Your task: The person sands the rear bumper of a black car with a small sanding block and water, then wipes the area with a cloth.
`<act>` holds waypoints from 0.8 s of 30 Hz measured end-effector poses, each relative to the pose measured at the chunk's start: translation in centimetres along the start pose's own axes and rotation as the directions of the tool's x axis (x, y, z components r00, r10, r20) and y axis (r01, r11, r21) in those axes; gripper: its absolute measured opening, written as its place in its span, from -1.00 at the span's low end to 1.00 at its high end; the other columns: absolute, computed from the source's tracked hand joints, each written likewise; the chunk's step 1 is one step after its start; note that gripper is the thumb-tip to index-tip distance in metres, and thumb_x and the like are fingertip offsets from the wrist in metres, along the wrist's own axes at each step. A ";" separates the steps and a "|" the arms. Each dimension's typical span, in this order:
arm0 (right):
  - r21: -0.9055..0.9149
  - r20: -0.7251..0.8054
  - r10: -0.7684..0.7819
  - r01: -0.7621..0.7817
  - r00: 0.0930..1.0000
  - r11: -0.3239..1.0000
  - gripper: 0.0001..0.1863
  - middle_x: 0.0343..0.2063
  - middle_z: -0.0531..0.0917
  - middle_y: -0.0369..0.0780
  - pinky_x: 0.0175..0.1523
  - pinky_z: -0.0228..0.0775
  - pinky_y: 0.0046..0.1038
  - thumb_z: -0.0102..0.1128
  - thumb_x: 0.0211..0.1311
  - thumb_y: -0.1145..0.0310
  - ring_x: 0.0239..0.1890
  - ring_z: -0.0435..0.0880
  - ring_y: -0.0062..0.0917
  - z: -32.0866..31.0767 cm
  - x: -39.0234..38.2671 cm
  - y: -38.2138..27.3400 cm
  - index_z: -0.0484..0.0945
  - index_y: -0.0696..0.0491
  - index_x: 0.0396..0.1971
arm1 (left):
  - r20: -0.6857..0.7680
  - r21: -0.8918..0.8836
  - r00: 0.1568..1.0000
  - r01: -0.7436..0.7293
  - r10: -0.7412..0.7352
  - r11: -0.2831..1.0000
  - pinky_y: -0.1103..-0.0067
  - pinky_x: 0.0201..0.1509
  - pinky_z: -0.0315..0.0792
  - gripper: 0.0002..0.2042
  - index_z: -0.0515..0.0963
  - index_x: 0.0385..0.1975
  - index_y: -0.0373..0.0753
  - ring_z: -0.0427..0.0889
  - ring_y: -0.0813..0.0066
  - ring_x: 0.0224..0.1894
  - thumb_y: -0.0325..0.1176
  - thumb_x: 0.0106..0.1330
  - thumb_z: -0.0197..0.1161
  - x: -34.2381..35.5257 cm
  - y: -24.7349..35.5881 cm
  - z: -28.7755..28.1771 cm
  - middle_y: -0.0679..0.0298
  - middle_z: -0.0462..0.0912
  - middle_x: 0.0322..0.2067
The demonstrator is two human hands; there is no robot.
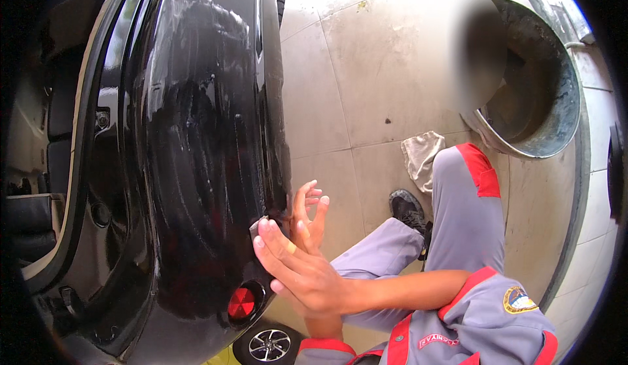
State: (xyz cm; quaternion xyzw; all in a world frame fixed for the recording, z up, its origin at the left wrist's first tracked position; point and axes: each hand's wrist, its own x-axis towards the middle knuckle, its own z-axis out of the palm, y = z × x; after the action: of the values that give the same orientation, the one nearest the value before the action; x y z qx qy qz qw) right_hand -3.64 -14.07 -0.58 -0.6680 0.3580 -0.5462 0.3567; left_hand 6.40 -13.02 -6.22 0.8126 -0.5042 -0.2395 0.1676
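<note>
A black car bumper (203,188) runs along my left side, with whitish streaks and dull, scuffed patches on its surface. At its edge, the fingers of my right hand (304,277) press a small grey piece of sandpaper (258,226) against the black paint. The piece is mostly covered by the fingertips. My left hand (309,224) is partly hidden behind the right one, beside the bumper's lower edge. Its visible fingers are spread, with nothing seen in them. A round red reflector (241,303) is set into the bumper, nearer to me than the hands.
A large round metal tub (569,97) stands on the tiled floor (320,110) at far right, beside a blurred patch. A pale cloth (424,159) lies by my knee and shoe (407,209). A wheel (269,345) shows below the bumper. The car's open body (98,162) is at left.
</note>
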 end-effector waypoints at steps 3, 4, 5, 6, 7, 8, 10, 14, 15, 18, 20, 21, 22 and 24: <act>0.300 0.020 0.075 -0.077 0.997 0.951 -0.35 0.38 0.05 0.12 0.42 -0.34 0.09 -0.19 0.32 0.42 0.45 -0.01 -0.08 -1.7 7.2 4.5 -0.05 0.28 0.38 | -0.042 -0.254 0.998 -0.064 0.055 0.965 0.48 0.02 0.46 -0.61 0.43 0.12 -0.22 0.58 0.52 -0.15 -0.38 0.28 0.23 0.2 -1.4 1.8 0.25 0.60 -0.13; 0.244 -0.030 0.084 -0.074 0.996 0.967 -0.35 0.38 0.03 0.13 0.42 -0.36 0.10 -0.20 0.33 0.43 0.45 -0.02 -0.07 -1.9 10.5 6.5 -0.08 0.28 0.38 | 0.014 -0.070 0.987 -0.157 0.158 0.985 0.46 0.09 0.40 -0.60 0.40 0.14 -0.25 0.52 0.46 -0.06 -0.38 0.30 0.20 0.1 -2.2 1.6 0.21 0.54 -0.04; 0.262 -0.066 0.083 -0.063 0.994 0.963 -0.34 0.40 -0.01 0.11 0.40 -0.40 0.14 -0.21 0.33 0.43 0.45 -0.04 -0.05 -2.3 11.9 7.4 -0.09 0.25 0.39 | 0.073 0.100 0.960 -0.275 0.269 0.956 0.43 0.17 0.34 -0.59 0.37 0.17 -0.28 0.46 0.40 0.03 -0.38 0.32 0.17 0.2 -2.5 1.5 0.17 0.49 0.04; 0.295 -0.093 0.082 -0.051 0.992 0.954 -0.34 0.41 -0.05 0.09 0.39 -0.43 0.18 -0.22 0.32 0.44 0.46 -0.06 -0.03 -2.0 12.4 8.1 -0.09 0.23 0.40 | 0.121 0.243 0.969 -0.240 0.216 0.940 0.38 0.29 0.22 -0.57 0.32 0.20 -0.33 0.34 0.24 0.22 -0.35 0.37 0.12 0.2 -1.6 1.1 0.08 0.40 0.20; 0.343 -0.036 0.066 -0.050 0.997 0.938 -0.34 0.41 -0.05 0.10 0.39 -0.45 0.18 -0.23 0.33 0.44 0.46 -0.06 -0.03 -1.9 10.9 7.1 -0.10 0.24 0.40 | 0.080 0.056 0.995 -0.061 0.057 0.997 0.49 0.18 0.30 -0.58 0.36 0.17 -0.28 0.42 0.40 0.07 -0.37 0.33 0.19 0.4 -0.9 0.8 0.17 0.47 0.06; 0.391 0.020 0.043 -0.047 0.999 0.919 -0.34 0.41 -0.04 0.11 0.39 -0.47 0.18 -0.23 0.33 0.45 0.46 -0.06 -0.03 -2.0 8.1 5.2 -0.11 0.26 0.40 | 0.050 0.014 0.999 0.009 -0.009 1.000 0.54 0.11 0.34 -0.58 0.38 0.15 -0.27 0.47 0.45 -0.03 -0.37 0.31 0.23 0.1 0.6 0.5 0.21 0.51 -0.02; 0.421 0.051 -0.005 -0.017 0.999 0.907 -0.36 0.40 -0.01 0.13 0.41 -0.38 0.14 -0.25 0.36 0.44 0.46 -0.06 -0.06 -1.7 6.2 2.8 -0.11 0.27 0.39 | -0.042 -0.001 0.999 -0.015 0.015 1.000 0.57 0.04 0.39 -0.59 0.40 0.13 -0.26 0.53 0.47 -0.11 -0.37 0.30 0.26 -0.6 1.3 -0.6 0.23 0.56 -0.08; 0.280 -0.125 0.091 -0.052 0.988 0.959 -0.42 0.39 0.02 0.11 0.42 -0.41 0.10 -0.26 0.42 0.39 0.44 0.01 -0.07 -2.3 14.2 9.4 -0.05 0.19 0.39 | 0.195 0.086 0.979 0.038 -0.054 0.996 0.40 0.09 0.39 -0.65 0.42 0.09 -0.36 0.53 0.31 0.03 -0.40 0.34 0.10 1.0 2.8 0.7 0.12 0.55 0.02; 0.293 -0.112 0.108 -0.071 0.988 0.953 -0.41 0.40 0.01 0.10 0.43 -0.40 0.07 -0.26 0.42 0.40 0.45 0.00 -0.09 -2.2 13.9 9.0 -0.06 0.19 0.40 | 0.129 0.186 0.989 -0.096 0.072 0.978 0.40 0.05 0.42 -0.65 0.42 0.08 -0.35 0.56 0.28 -0.02 -0.39 0.32 0.13 0.9 2.1 0.6 0.11 0.57 0.00; 0.447 0.033 0.058 -0.067 0.998 0.892 -0.41 0.41 -0.01 0.08 0.45 -0.40 -0.01 -0.27 0.44 0.38 0.46 -0.02 -0.14 -1.6 7.7 3.4 -0.08 0.18 0.41 | -0.031 -0.107 0.998 0.046 -0.050 0.993 0.39 -0.06 0.47 -0.62 0.43 0.07 -0.33 0.62 0.22 -0.16 -0.35 0.27 0.19 -0.2 -0.4 -0.4 0.07 0.60 -0.06; 0.447 -0.029 0.078 -0.057 0.997 0.893 -0.41 0.41 -0.01 0.07 0.45 -0.42 0.02 -0.28 0.45 0.36 0.46 -0.04 -0.15 -0.1 6.9 3.9 -0.09 0.18 0.41 | -0.043 -0.070 0.996 -0.075 0.073 0.995 0.42 -0.08 0.47 -0.59 0.42 0.09 -0.32 0.61 0.27 -0.17 -0.27 0.28 0.21 -0.4 1.3 0.1 0.07 0.60 -0.09; 0.346 -0.059 0.070 -0.046 0.996 0.937 -0.40 0.41 -0.01 0.07 0.45 -0.42 0.02 -0.27 0.45 0.36 0.47 -0.04 -0.15 -0.8 9.8 6.8 -0.10 0.18 0.41 | 0.033 0.034 0.999 -0.042 0.041 0.999 0.43 -0.07 0.47 -0.58 0.42 0.09 -0.33 0.61 0.27 -0.17 -0.26 0.29 0.21 0.4 1.7 0.3 0.08 0.60 -0.09; 0.261 -0.082 0.068 -0.044 0.994 0.964 -0.40 0.41 -0.01 0.07 0.44 -0.43 0.03 -0.27 0.45 0.35 0.47 -0.04 -0.15 -1.6 12.8 9.0 -0.10 0.18 0.41 | 0.099 0.156 0.995 -0.005 -0.011 0.988 0.43 -0.07 0.47 -0.58 0.42 0.09 -0.33 0.61 0.28 -0.17 -0.25 0.30 0.20 0.6 1.8 0.4 0.09 0.59 -0.08; 0.247 -0.107 0.081 -0.052 0.991 0.968 -0.41 0.37 0.02 0.16 0.39 -0.28 0.16 -0.27 0.42 0.36 0.44 -0.02 -0.02 -2.0 15.4 10.2 -0.06 0.29 0.36 | 0.119 0.017 0.993 -0.016 0.014 1.000 0.42 -0.03 0.46 -0.57 0.41 0.10 -0.32 0.60 0.24 -0.11 -0.24 0.29 0.21 0.8 2.0 0.7 0.08 0.58 -0.05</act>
State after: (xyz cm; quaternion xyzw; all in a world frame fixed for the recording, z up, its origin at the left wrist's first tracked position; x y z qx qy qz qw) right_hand -4.25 -32.60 -1.83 -0.5736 0.3306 -0.6119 0.4327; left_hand 4.87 -14.68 -5.95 0.7946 -0.5213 -0.2819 0.1318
